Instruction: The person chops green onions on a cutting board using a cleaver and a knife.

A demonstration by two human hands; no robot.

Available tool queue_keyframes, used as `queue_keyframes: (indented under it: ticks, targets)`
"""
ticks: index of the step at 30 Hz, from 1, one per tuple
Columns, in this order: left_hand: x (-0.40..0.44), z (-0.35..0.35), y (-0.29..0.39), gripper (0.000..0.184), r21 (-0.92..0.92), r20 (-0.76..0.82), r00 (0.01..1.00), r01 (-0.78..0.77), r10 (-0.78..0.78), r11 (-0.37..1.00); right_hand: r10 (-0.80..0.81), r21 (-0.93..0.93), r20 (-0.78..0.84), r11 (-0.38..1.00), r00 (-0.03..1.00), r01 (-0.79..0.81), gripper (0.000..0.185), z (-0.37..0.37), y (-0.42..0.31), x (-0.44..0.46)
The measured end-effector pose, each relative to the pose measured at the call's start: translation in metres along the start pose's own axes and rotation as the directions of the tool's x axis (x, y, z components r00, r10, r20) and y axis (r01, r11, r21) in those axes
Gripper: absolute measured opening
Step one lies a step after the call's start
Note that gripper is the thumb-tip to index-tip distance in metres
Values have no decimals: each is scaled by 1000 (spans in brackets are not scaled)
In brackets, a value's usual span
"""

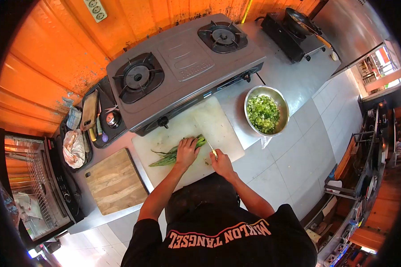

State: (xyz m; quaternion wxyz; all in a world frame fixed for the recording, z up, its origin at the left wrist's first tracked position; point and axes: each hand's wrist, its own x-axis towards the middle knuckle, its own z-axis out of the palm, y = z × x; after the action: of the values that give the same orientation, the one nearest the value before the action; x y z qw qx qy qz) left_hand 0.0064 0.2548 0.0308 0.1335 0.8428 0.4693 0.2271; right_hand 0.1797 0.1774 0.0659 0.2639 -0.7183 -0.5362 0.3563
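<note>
My left hand [188, 152] is closed over a bunch of green onions [165, 157], pressing it down on a white cutting board [216, 116]. The long leaves stick out to the left of my fingers, and a short end shows on the right. In my right hand [222, 164] is a knife [210, 147] with a yellowish handle, its blade beside the right end of the bunch. Small green scraps lie on the board near the knife. Chopped green onions [263, 114] fill a metal bowl [286, 107] to the right of the board.
Behind the board stands a two-burner gas stove [187, 58]. A wooden board [116, 181] lies at the left. A dark tray [116, 133] holds scissors and other utensils. A pan [298, 23] sits on a small stove at the far right.
</note>
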Motion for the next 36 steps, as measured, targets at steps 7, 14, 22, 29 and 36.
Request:
queue_keyframes:
  ticks: [7, 14, 22, 29, 36]
  targets:
    - [-12, -38, -13, 33, -12, -73, 997, 37, -38, 999, -33, -89, -18, 996, 999, 31, 28, 6, -6, -3]
    - [-37, -41, -39, 20, -45, 92, 902, 427, -422, 903, 19, 63, -71, 998, 997, -14, 31, -2, -5, 1]
    - [-28, -67, -8, 21, 54, -154, 916, 383, -371, 922, 81, 124, -145, 990, 986, -63, 32, 3, -2, -3]
    - [-15, -3, 7, 18, 136, -1, 985, 172, -173, 976, 51, 116, -106, 992, 993, -39, 30, -2, 1, -5]
    - [-25, -35, 10, 8, 44, 120, 967, 223, -226, 974, 83, 214, -100, 975, 992, -60, 31, -9, 1, -14]
